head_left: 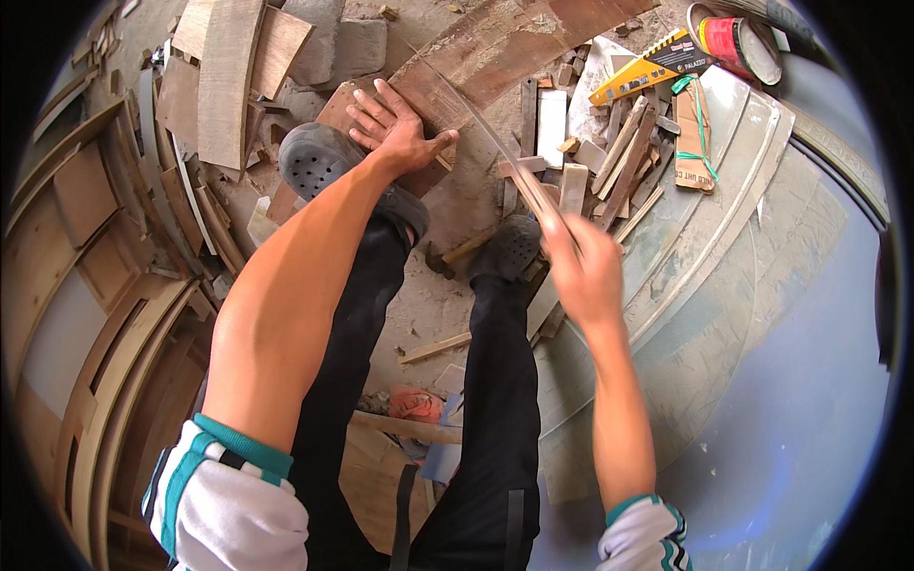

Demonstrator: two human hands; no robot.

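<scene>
My left hand [402,141] lies on a long brown wooden board [519,43] with its fingers spread, holding nothing. Close to it, a grey clog [314,160] on my left foot rests by the board's near end. My right hand [583,262] is wrapped round the handle of a handsaw, slightly blurred. The saw's thin blade [484,124], seen almost edge-on, points up and left across the board, to the right of my left hand. Whether its teeth are in the wood cannot be made out.
Several wood offcuts [624,157] lie in a heap at the right, beside a yellow-black saw sleeve [652,67] and an open tin [738,43]. A hammer [438,262] lies between my feet. Boards [228,86] and wooden frames [114,371] stand at the left; a blue-grey panel [762,352] fills the right.
</scene>
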